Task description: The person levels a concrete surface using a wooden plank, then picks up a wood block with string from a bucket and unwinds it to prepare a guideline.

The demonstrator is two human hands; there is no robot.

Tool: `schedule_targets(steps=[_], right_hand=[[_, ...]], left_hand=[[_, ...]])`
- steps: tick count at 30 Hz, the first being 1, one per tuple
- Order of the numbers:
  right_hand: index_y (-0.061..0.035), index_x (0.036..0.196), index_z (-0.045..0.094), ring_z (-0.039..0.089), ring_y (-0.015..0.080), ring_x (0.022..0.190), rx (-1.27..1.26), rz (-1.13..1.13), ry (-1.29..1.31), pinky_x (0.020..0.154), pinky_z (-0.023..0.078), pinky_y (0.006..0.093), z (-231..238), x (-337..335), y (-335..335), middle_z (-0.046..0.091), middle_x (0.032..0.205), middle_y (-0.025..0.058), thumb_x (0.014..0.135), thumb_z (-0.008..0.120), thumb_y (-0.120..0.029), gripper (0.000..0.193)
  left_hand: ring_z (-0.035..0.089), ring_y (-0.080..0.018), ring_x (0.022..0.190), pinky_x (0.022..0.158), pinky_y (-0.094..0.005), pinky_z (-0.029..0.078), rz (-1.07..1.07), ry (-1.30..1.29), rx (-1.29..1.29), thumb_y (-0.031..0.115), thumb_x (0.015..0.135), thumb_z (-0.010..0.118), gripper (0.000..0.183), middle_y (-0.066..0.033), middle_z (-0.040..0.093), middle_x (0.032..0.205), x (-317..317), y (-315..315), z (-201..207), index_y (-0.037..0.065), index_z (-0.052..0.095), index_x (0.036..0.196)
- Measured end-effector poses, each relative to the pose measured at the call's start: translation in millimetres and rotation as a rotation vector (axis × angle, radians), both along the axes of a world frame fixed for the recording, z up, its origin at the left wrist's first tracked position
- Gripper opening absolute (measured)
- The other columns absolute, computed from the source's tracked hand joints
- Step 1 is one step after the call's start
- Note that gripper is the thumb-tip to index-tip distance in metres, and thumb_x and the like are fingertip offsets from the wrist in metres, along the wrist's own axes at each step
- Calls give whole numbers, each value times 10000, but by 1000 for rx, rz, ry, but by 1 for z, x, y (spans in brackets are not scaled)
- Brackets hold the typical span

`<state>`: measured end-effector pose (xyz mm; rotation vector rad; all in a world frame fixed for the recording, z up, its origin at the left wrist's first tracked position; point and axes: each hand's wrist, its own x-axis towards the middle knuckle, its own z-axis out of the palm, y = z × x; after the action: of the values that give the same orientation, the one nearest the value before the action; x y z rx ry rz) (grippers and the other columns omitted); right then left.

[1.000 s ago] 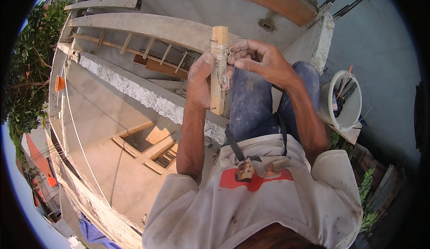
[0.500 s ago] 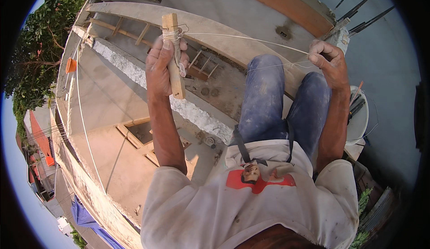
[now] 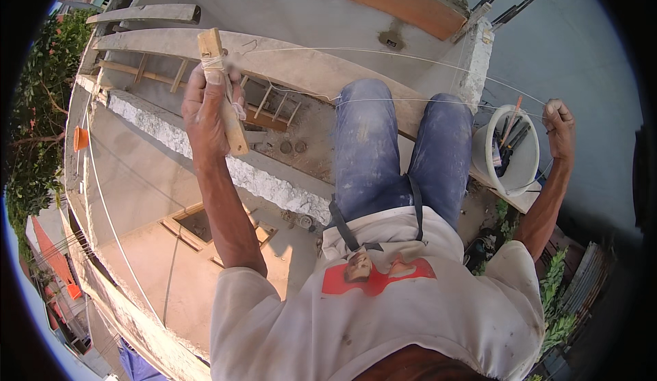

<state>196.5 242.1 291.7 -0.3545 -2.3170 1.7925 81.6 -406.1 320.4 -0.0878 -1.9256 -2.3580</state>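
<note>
In my left hand [image 3: 209, 110] is a wooden stick [image 3: 234, 126], held tilted with string wound round its upper part. A thin pale string [image 3: 383, 56] runs from the stick across above my knees to my right hand [image 3: 560, 117], whose fingers are pinched together on it. A second stretch of string passes lower, over both knees, also toward the right hand. A bent bit of wire or string sticks out beside the top of the stick. My right arm is stretched far out to the right, past a white bucket [image 3: 484, 151].
The bucket holds several tools and stands on a board beside my right leg. A long plank [image 3: 287, 56] lies ahead of my knees, with a wooden ladder [image 3: 274, 104] below. A rough wall edge [image 3: 274, 184] runs at left. Steel rods [image 3: 510, 1] jut out at far right.
My right hand has moved outward to the right, drawing the string into a longer span. The stick in my left hand appears farther left as the view shifts; the bucket shows more fully.
</note>
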Motion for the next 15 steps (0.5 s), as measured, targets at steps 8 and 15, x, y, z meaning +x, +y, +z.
schedule_targets(steps=[8,15], right_hand=[[-142,915,673,322,32,632,74,-354,-80,580,251,228,-12,92,34,457,733,-106,978,721,-270,151],[-68,1180,716,478,54,724,954,-152,-131,667,410,250,3,98,7,634,888,-19,941,743,-211,280]], left_hand=[[581,-97,645,529,-223,497,-364,-192,94,248,1057,547,418,-67,630,981,1,46,-23,-33,537,1367],[611,-129,673,553,-256,517,-470,-124,81,262,1052,549,504,-106,633,976,0,71,-19,-73,490,1424]])
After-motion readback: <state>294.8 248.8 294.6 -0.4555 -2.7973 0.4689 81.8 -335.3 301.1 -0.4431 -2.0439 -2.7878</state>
